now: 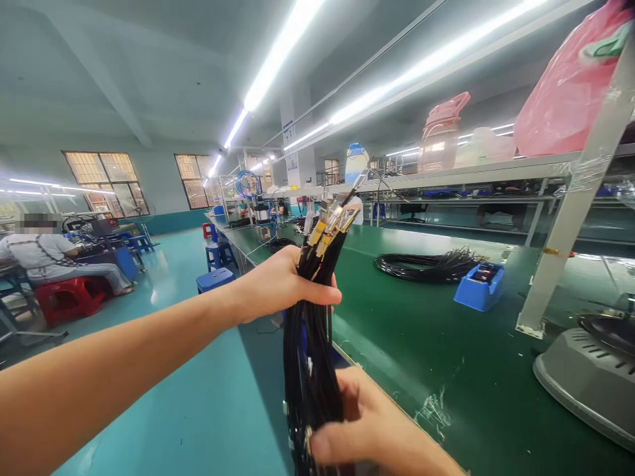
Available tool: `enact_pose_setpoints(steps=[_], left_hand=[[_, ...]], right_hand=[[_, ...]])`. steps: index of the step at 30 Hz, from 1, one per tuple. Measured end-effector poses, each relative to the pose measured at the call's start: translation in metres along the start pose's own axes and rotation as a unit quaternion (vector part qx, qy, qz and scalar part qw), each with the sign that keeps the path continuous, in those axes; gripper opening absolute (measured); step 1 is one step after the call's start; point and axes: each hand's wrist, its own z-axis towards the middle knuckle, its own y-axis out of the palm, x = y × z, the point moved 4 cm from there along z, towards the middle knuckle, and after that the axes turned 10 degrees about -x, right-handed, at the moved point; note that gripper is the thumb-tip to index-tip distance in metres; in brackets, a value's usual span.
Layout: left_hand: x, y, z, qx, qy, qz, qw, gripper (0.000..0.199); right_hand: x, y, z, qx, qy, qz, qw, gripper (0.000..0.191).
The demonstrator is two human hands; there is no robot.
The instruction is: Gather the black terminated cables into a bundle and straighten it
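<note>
A thick bundle of black cables [307, 350] hangs upright in front of me, beside the edge of the green workbench. My left hand [280, 284] is wrapped round its upper part, thumb across the front. Metal connectors [330, 228], some gold and some silver, stick up above that fist. Lower down, my right hand [367, 420] is closed on the right side of the same bundle, with its thumb over the front near a small metal end. The right fingers are partly hidden behind the cables and slightly blurred.
On the green bench [397, 344] lie a coil of black cables [421, 266], a blue tape dispenser [479, 287] and clear plastic scraps [434, 413]. A grey machine base [585, 377] and white shelf post [565, 192] stand right. Blue stools [215, 280] and a seated person [49, 254] are left.
</note>
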Motion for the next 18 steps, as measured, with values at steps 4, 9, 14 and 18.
enact_pose_setpoints(steps=[4, 9, 14, 18], left_hand=[[-0.003, 0.002, -0.003, 0.060, 0.030, 0.024, 0.997, 0.011], [-0.005, -0.004, 0.003, 0.089, 0.045, 0.084, 0.991, 0.012], [-0.006, 0.000, 0.006, 0.067, 0.020, 0.065, 0.995, 0.014], [0.009, 0.002, 0.011, 0.115, 0.050, 0.085, 0.988, 0.012]], right_hand=[[0.020, -0.043, 0.008, 0.188, 0.016, -0.082, 0.979, 0.011], [0.030, -0.027, -0.001, 0.177, 0.029, -0.109, 0.978, 0.015], [0.024, -0.044, -0.020, 0.174, 0.034, -0.098, 0.979, 0.022], [0.015, -0.045, -0.012, 0.207, 0.016, -0.068, 0.976, 0.010]])
